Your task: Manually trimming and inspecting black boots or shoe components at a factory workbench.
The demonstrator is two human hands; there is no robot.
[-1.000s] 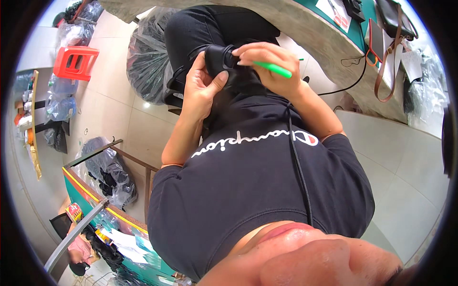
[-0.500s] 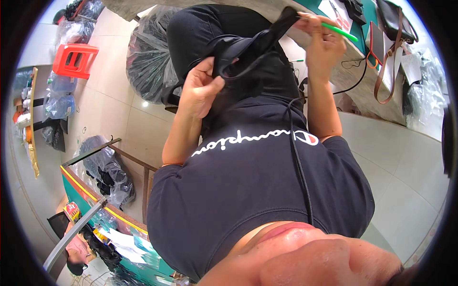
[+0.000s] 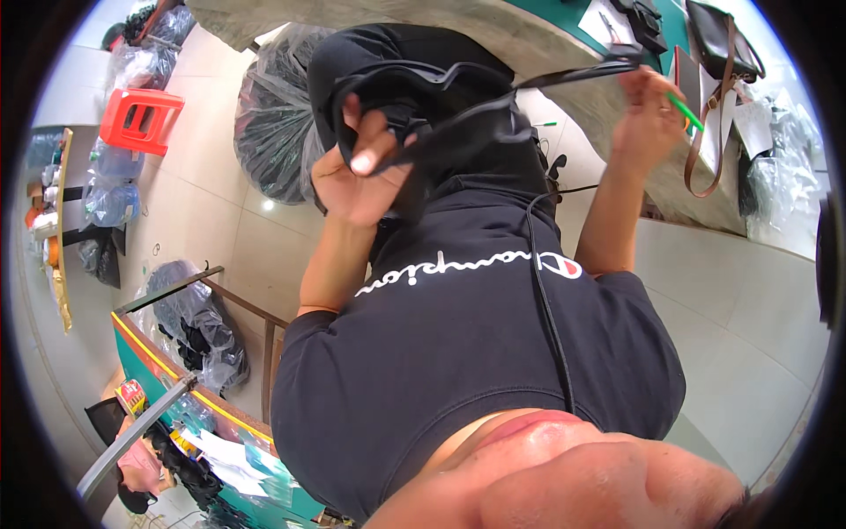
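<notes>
A black fabric piece with long straps [image 3: 441, 145] stretches between my hands above my lap, partly smeared by motion. My left hand [image 3: 357, 176] is closed on its left part, thumb on top and fingers curled within the folds. Further right and higher, my right hand [image 3: 650, 119] grips the far end of the black strap [image 3: 564, 78]. A thin green pen-like tool [image 3: 686, 112] sticks out between the fingers of that same hand; its exact kind is unclear.
At upper right a worktable [image 3: 582, 115] bears a black bag [image 3: 727, 44] with a brown strap. A plastic sack [image 3: 278, 115] of dark material rests on the floor by my leg. A red stool [image 3: 141, 119] stands left; a person [image 3: 141, 463] is at lower left.
My right hand has moved right and slightly down with the green tool, drawing the strap out longer. The left hand has turned, its fingers now curled into the fabric.
</notes>
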